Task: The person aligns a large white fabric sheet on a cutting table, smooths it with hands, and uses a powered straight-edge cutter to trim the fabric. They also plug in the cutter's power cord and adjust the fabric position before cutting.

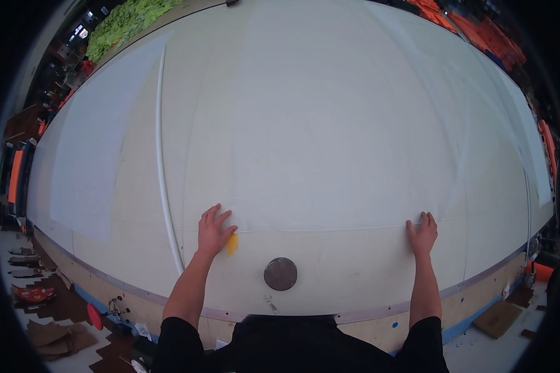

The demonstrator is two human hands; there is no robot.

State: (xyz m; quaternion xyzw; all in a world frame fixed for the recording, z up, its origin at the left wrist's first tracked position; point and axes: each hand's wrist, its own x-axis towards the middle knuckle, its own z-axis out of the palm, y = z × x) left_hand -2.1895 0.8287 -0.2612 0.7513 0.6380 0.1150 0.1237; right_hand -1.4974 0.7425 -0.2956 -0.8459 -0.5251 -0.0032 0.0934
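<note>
A wide sheet of thin white fabric (330, 137) is spread over a big pale table (330, 298), its near edge running across in front of me. At the left end of that edge rests my left hand (215, 231), fingers spread and touching the cloth. My right hand (424, 236) lies at the right end, thumb apart from the fingers. Just below my left hand's thumb a small yellow piece (232, 245) sits on the table. Between my forearms, nearer to me, is a round dark disc (280, 274).
A long white rod or tube (161, 143) lies left of the fabric. Another white sheet (87, 161) covers the table's left part. Bright green material (127, 25) is heaped at the far left, and orange material (488, 37) at the far right. Brown cardboard pieces (498, 317) lie on the floor.
</note>
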